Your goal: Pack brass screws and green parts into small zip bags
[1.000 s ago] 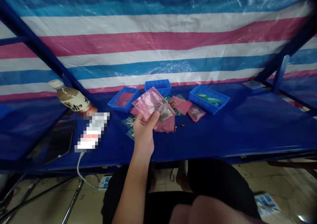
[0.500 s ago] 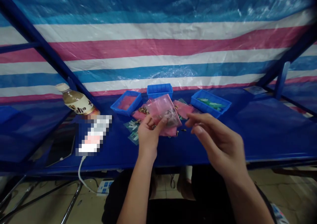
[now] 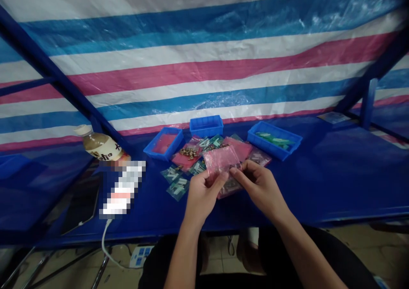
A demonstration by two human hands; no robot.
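Both of my hands grip a pink see-through plastic bag (image 3: 221, 159) above the table. My left hand (image 3: 204, 191) pinches its lower left part, thumb on top. On its lower right edge, my right hand (image 3: 258, 184) has thumb and fingers closed. Whatever lies between the right fingertips is too small to make out. Behind and beside the bag spreads a pile of brass-coloured small parts (image 3: 189, 152), more pink bags (image 3: 238, 146) and small clear packets (image 3: 178, 188) with pale pieces inside.
Three blue bins stand behind the pile: a left bin (image 3: 156, 153) with pink bags, a middle bin (image 3: 206, 130), and a right bin (image 3: 276, 150) holding green pieces (image 3: 275, 139). A drink bottle (image 3: 100, 146), a dark phone (image 3: 81, 206) and a white cable (image 3: 105, 238) are at left.
My right hand has moved left and closed on the bag. The bag has come lower and nearer to me, uncovering more of the pile. The view has tilted slightly upward.
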